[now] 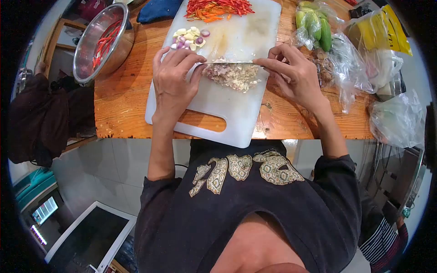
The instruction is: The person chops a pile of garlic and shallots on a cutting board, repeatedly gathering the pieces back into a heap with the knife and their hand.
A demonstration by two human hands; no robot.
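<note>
A thin blade (230, 62), seen edge-on, spans between my two hands above the white cutting board (205, 100). My left hand (177, 77) pinches its left end, while the fingers of my right hand (293, 70) close on its right end. Just below the blade lies a heap of finely chopped pale pieces (234, 76), some pinkish. Peeled garlic and shallots (189, 38) sit on the board beyond my left hand. Cut red and orange chillies (218, 9) are spread at the board's far end.
At the left, a metal bowl (101, 43) holding red chillies tilts on the wooden table (118, 109). Green vegetables in plastic (314, 25), clear bags (348, 63) and a yellow package (391, 29) lie at the right. A dark blue cloth (158, 10) rests at the far edge.
</note>
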